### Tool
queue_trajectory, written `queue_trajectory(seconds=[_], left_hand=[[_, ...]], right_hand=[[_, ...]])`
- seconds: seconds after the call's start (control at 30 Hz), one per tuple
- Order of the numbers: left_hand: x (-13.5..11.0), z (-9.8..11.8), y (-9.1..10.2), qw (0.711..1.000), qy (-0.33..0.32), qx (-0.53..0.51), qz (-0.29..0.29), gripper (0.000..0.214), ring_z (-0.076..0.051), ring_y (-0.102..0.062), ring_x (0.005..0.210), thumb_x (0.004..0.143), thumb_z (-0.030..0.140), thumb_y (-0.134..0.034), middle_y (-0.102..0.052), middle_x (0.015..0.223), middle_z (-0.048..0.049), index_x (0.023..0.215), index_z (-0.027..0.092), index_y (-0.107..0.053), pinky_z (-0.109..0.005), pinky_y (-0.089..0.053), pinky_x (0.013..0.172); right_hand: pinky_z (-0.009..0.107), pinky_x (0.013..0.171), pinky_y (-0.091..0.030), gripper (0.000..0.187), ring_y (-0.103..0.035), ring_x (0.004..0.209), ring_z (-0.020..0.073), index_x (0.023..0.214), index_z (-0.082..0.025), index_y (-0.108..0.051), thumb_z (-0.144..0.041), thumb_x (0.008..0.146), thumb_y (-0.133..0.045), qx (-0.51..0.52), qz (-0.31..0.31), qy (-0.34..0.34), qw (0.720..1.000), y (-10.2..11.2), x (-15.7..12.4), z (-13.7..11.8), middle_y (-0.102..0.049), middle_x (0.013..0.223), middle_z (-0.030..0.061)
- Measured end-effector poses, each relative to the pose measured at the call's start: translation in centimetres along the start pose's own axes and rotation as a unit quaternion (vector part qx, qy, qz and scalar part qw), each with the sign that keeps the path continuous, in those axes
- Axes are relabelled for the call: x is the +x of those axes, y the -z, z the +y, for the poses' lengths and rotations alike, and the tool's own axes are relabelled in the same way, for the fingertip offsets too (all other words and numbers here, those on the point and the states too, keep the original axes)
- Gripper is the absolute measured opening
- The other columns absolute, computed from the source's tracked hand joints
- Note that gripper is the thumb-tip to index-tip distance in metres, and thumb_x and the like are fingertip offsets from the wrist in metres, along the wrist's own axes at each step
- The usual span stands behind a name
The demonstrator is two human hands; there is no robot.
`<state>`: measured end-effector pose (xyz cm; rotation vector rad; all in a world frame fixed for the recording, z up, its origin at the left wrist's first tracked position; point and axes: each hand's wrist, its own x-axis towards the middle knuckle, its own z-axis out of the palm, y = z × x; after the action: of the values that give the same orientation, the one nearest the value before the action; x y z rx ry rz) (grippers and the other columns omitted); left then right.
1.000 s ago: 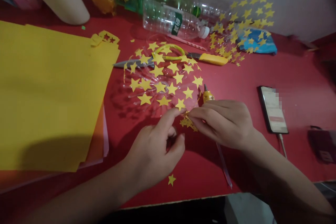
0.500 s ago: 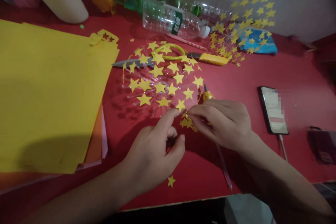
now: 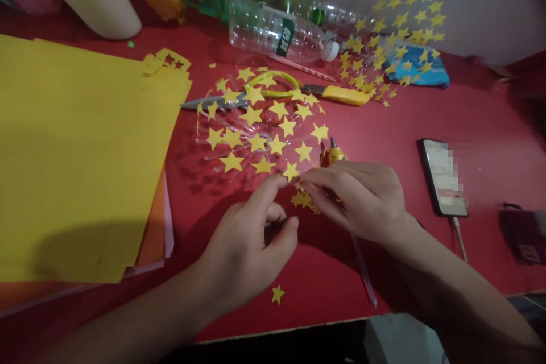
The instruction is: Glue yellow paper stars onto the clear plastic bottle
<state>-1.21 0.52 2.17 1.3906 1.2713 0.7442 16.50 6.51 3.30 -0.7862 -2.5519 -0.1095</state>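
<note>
A clear plastic piece cut into thin strips (image 3: 260, 139) lies spread out, with yellow paper stars (image 3: 256, 143) on its strip ends. My left hand (image 3: 251, 233) has its index finger stretched to the star (image 3: 290, 172) at the near edge; its thumb is apart. My right hand (image 3: 362, 196) pinches at a strip end beside that star; what its fingertips hold is too small to tell. Beneath the right hand, a yellow tool with a dark nozzle (image 3: 336, 153) is mostly hidden. Several loose stars (image 3: 305, 200) lie between the hands, and a single star (image 3: 278, 294) lies nearer me.
Yellow paper sheets (image 3: 81, 153) are stacked left. Scissors (image 3: 273, 82) and a yellow-handled tool (image 3: 345, 95) lie behind the strips. Farther back are a plastic bottle (image 3: 260, 25) and another star-covered piece (image 3: 377, 57). A phone (image 3: 443, 179) on a cable lies right. A translucent stick (image 3: 364, 273) points toward me.
The view has shifted very slightly. My right fingertips have edged closer to the star at the near edge; my left index finger stays at it.
</note>
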Motion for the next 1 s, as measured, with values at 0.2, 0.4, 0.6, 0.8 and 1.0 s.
queue_trajectory(seconds=[0.2,0.4,0.6,0.8,1.0], left_hand=[[-0.1,-0.1,0.0,1.0,-0.019,0.02,0.001,0.04,-0.008,-0.041,0.043,0.083,0.022,-0.042,-0.042,0.051,0.0112,0.122,0.011,-0.047,-0.022,-0.032,0.046],[-0.1,-0.5,0.0,0.979,-0.111,0.161,0.064,0.036,-0.006,-0.034,0.04,0.084,0.016,-0.043,-0.038,0.051,0.0116,0.119,0.01,-0.051,-0.02,-0.028,0.042],[-0.4,-0.8,0.4,0.927,-0.221,0.281,0.114,0.034,-0.006,-0.032,0.038,0.087,0.014,-0.043,-0.047,0.05,0.0099,0.118,0.009,-0.055,-0.019,-0.029,0.041],[-0.4,-0.6,0.8,0.904,-0.204,0.346,0.145,0.029,-0.007,-0.041,0.04,0.087,0.018,-0.046,-0.052,0.051,0.0074,0.11,0.014,-0.062,-0.02,-0.034,0.046],[0.0,-0.3,1.0,0.91,-0.188,0.332,0.162,0.014,-0.006,-0.041,0.04,0.085,0.019,-0.05,-0.048,0.05,0.0089,0.093,0.017,-0.062,-0.019,-0.031,0.045]], right_hand=[[0.024,0.047,-0.04,0.006,-0.054,0.05,0.0108,0.094,-0.016,-0.061,-0.014,0.089,-0.057,0.022,0.011,0.0,1.0,0.0,-0.2,0.0,-0.064,0.059,-0.0023],[0.023,0.047,-0.038,0.013,-0.048,0.045,0.0092,0.09,-0.02,-0.058,-0.009,0.089,-0.052,0.027,0.029,-0.006,0.999,1.7,0.3,-0.3,-0.061,0.056,-0.0027],[0.021,0.046,-0.036,0.011,-0.049,0.045,0.0065,0.086,-0.02,-0.058,-0.011,0.089,-0.053,-0.042,0.086,-0.029,0.995,3.1,0.1,0.6,-0.066,0.063,-0.0032],[0.025,0.047,-0.031,0.019,-0.054,0.051,0.0106,0.082,-0.018,-0.06,-0.021,0.094,-0.045,-0.046,-0.088,-0.024,0.995,3.9,-1.3,0.9,-0.063,0.06,-0.0014],[0.029,0.049,-0.015,0.024,-0.045,0.05,0.0119,0.077,-0.016,-0.059,-0.018,0.092,-0.041,-0.097,-0.24,-0.08,0.963,0.4,-3.2,-0.1,-0.059,0.06,0.0018]])
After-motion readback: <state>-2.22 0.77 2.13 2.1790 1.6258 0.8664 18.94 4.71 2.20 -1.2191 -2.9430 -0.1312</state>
